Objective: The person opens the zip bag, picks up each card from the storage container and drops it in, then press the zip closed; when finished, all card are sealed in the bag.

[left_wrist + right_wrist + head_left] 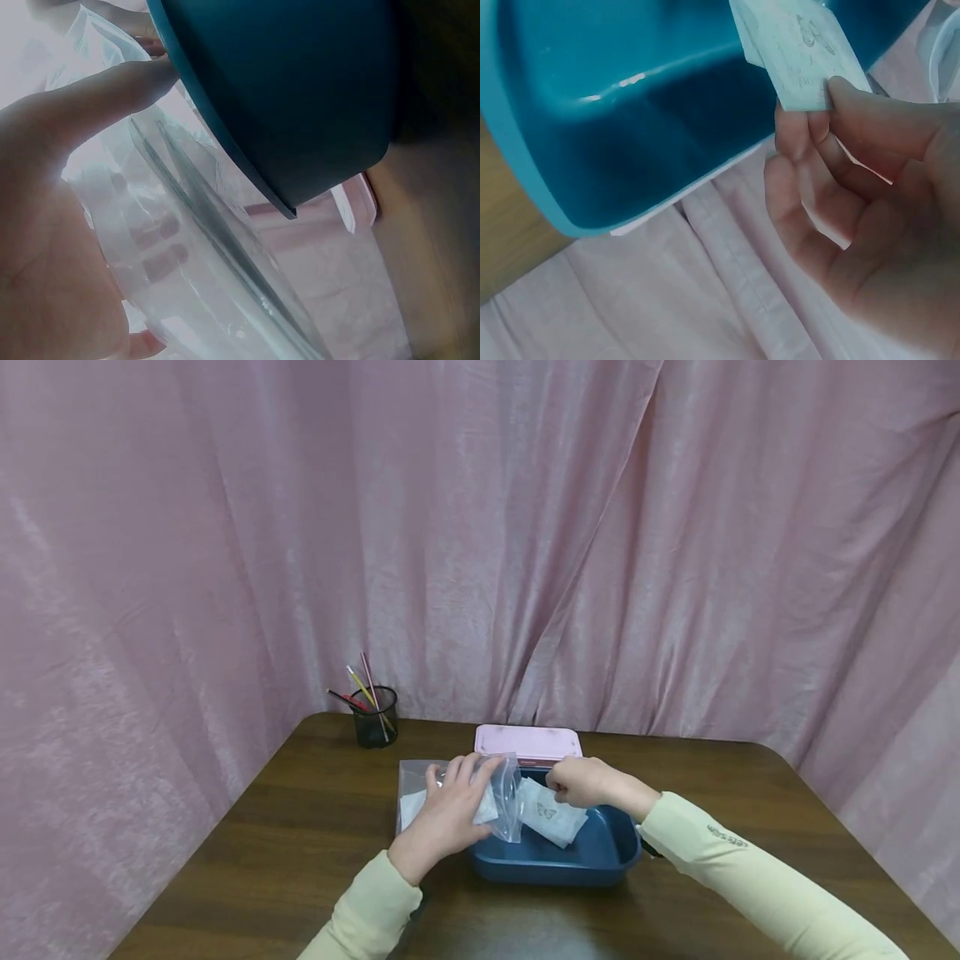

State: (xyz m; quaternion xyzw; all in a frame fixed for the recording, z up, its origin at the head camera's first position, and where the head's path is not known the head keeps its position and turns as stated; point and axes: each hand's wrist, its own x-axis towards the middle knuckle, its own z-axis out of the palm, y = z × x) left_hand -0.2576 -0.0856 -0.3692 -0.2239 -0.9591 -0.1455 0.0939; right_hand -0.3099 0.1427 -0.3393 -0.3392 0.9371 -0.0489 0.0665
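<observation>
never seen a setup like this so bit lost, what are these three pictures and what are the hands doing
It is a person, not a machine, wearing three cameras. The wide picture comes from the head; the two close ones from each wrist.

On the brown table stand a blue tray, a pink box behind it and a black pen cup.

The left hand holds a clear plastic bag beside the tray. The right hand pinches a small white packet with a butterfly drawing over the tray; the right wrist view shows that pinch close up.
</observation>
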